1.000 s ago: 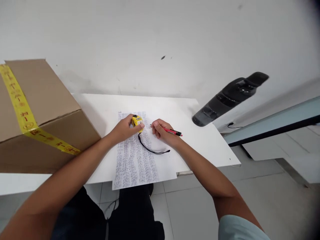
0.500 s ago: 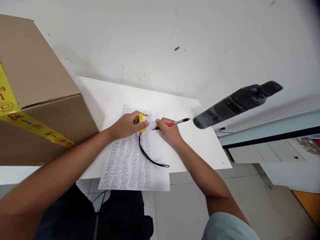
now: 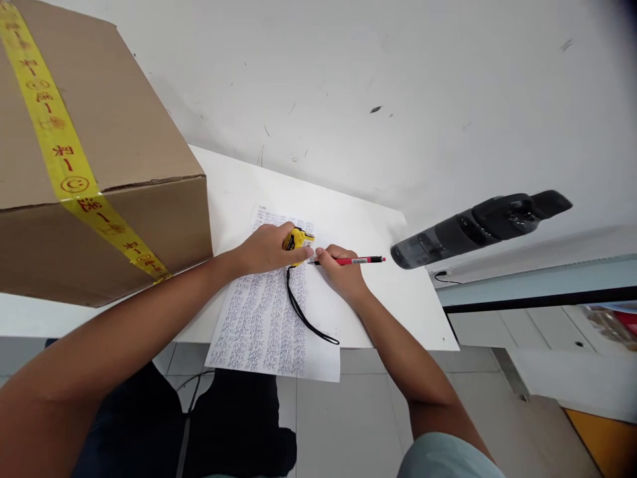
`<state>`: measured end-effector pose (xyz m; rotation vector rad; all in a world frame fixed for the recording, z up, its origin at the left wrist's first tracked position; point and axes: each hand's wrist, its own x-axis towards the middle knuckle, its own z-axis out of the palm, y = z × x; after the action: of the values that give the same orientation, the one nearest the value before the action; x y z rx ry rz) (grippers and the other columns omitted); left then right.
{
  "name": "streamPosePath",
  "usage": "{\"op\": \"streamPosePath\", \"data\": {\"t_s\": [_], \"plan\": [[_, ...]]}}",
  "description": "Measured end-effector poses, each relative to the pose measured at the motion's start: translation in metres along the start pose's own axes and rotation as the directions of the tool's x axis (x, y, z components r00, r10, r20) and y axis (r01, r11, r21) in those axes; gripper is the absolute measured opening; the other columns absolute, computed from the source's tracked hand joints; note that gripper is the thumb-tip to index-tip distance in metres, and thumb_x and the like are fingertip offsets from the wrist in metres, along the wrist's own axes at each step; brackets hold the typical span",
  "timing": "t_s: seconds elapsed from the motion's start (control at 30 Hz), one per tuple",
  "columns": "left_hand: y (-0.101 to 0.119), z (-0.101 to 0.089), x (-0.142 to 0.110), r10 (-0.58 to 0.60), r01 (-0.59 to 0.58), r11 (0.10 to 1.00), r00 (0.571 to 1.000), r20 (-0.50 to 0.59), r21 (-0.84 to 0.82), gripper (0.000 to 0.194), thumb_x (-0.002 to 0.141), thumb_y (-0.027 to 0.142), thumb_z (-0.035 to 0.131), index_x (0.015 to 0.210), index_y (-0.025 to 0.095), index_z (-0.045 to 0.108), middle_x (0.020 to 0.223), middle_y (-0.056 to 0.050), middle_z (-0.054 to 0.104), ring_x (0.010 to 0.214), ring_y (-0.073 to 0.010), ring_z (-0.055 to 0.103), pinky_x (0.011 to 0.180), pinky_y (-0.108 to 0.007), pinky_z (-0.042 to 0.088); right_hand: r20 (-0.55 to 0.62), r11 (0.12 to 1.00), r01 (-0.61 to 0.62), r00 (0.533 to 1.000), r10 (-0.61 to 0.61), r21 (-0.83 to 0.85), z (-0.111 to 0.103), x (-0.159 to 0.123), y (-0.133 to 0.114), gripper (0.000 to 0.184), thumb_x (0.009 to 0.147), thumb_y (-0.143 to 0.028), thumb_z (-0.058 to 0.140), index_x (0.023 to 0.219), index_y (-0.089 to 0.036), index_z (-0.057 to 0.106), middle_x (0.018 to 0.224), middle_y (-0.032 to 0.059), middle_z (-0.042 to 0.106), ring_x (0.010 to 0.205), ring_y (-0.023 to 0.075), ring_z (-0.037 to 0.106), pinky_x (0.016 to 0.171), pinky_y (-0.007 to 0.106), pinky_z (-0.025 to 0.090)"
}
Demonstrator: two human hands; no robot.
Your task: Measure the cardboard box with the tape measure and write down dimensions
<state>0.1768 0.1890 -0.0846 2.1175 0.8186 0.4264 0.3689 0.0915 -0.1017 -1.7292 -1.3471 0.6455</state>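
In thumb-and-finger clasp of left hand (image 3: pixel 269 247), yellow tape measure (image 3: pixel 300 243); in fingertip pinch of right hand (image 3: pixel 344 273), red pen (image 3: pixel 367 259).

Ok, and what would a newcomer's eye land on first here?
Probably the big cardboard box with printed yellow tape, filling the view's upper left. Next, the dark cylindrical device on the right. Near the middle, the left hand holds a yellow tape measure and the right hand a red-and-black pen, over densely written paper.
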Motion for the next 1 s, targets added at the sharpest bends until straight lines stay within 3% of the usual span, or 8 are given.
{"op": "streamPosePath", "data": {"t_s": [1.0], "plan": [[-0.0007, -0.0009, 0.0003, 0.052, -0.053, 0.993, 0.998, 0.021, 0.106, 0.045, 0.085, 0.066, 0.056, 0.08, 0.024, 0.041, 0.071, -0.001, 0.056, 0.07, -0.0189, 0.051, 0.063, -0.032, 0.034, -0.047, 1.0, 0.013, 0.999, -0.013, 0.0, -0.0007, 0.0003, 0.0009, 0.038, 0.083, -0.047, 0.059, 0.055, -0.022, 0.05, 0.055, -0.0028, 0.048, 0.057, 0.0137, 0.042, 0.056, 0.029, 0.034]]}}
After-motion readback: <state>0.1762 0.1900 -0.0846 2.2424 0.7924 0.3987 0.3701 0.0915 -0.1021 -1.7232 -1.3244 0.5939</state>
